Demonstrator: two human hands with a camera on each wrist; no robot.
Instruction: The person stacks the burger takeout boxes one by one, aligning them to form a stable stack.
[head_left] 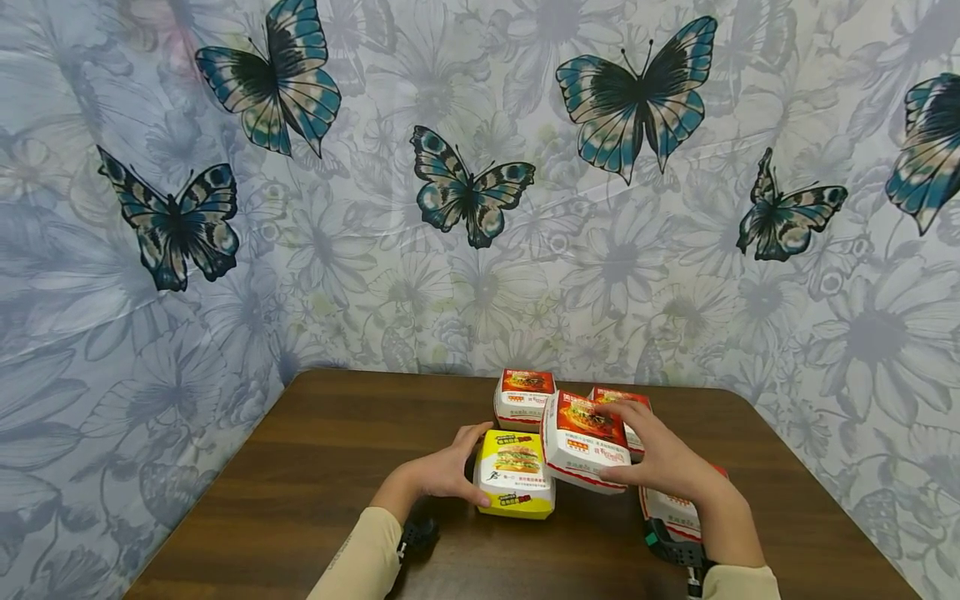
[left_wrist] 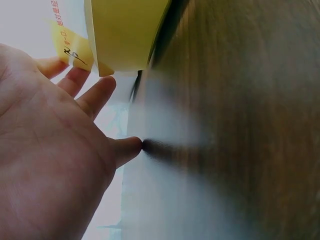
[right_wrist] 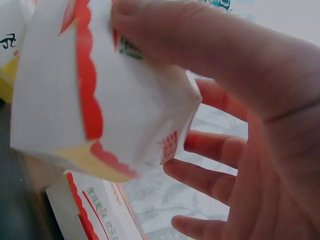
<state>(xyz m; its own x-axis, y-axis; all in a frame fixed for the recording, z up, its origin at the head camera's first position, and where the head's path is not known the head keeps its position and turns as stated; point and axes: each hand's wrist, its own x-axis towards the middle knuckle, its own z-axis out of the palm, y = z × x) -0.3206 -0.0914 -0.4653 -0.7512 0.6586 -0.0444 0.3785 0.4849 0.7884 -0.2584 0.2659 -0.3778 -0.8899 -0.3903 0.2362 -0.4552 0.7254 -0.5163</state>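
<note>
While left hand (head_left: 442,470) holds yellow carton (head_left: 516,475) | right hand (head_left: 666,452) grips faceted white carton (head_left: 577,446)

A brown wood-grain bench (head_left: 300,467) with rounded far corners stands before a pale, faintly creased floral wall covering (head_left: 360,325) dotted with teal-and-black butterflies (head_left: 641,98) in an indoor space resembling a decorated room; whether it belongs to a home or a studio cannot be told.

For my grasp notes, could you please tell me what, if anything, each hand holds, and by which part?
The right hand holds a red-topped box by its right side; the left hand grips the yellow box by its left side.
</note>
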